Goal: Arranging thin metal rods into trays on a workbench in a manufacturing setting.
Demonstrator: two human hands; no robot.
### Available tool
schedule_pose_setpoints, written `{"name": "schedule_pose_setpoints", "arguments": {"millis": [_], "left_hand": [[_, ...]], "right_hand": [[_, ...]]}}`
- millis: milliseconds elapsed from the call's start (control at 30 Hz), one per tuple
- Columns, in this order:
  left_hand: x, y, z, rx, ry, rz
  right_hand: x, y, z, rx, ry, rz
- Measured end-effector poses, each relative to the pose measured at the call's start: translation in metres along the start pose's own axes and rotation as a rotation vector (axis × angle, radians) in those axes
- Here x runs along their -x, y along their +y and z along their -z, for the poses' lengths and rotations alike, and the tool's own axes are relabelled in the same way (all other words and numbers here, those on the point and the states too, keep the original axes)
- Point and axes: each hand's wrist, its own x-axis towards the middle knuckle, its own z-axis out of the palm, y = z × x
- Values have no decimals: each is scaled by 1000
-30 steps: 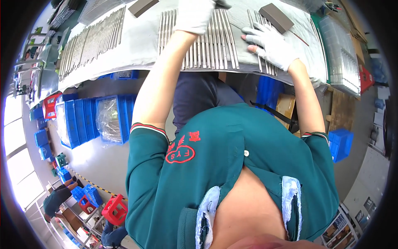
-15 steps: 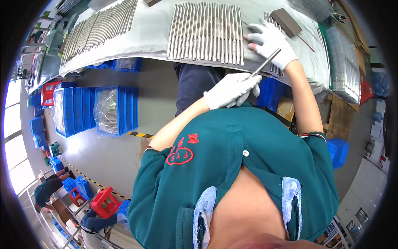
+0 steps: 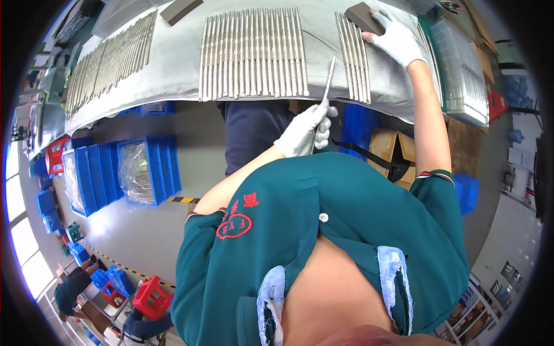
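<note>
My left hand (image 3: 304, 130), in a white glove, is closed round a slim metal rod (image 3: 329, 78). The rod points up and away from me, just in front of the table's near edge. My gloved right hand (image 3: 397, 39) reaches over the far right of the table. Its thumb and fingers are round the right end of a dark brown block (image 3: 362, 17). Below that block lies a small group of metal rods (image 3: 354, 60), side by side. Left of it, a wide row of similar rods (image 3: 254, 55) covers the middle of the cloth.
More rods (image 3: 112, 57) lie at the left of the white-clothed table (image 3: 179, 63), near a second brown block (image 3: 180, 10). Clear plastic boxes (image 3: 461, 81) stand at the right end. Blue crates (image 3: 150, 170) and an open cardboard box (image 3: 389, 147) sit below. Other people are at lower left.
My right hand has moved from over the small rod group onto the brown block. My left hand, still holding the rod, has drawn down and left, and the rod stands steeper. The view has shifted.
</note>
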Motion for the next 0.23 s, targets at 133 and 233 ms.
{"name": "schedule_pose_setpoints", "arguments": {"millis": [133,233], "left_hand": [[10,0,-1,29,71,128],[9,5,9,-70,-46,51]], "right_hand": [[3,-3,2,-43,22,-36],[7,-2,8,-147,198,104]]}}
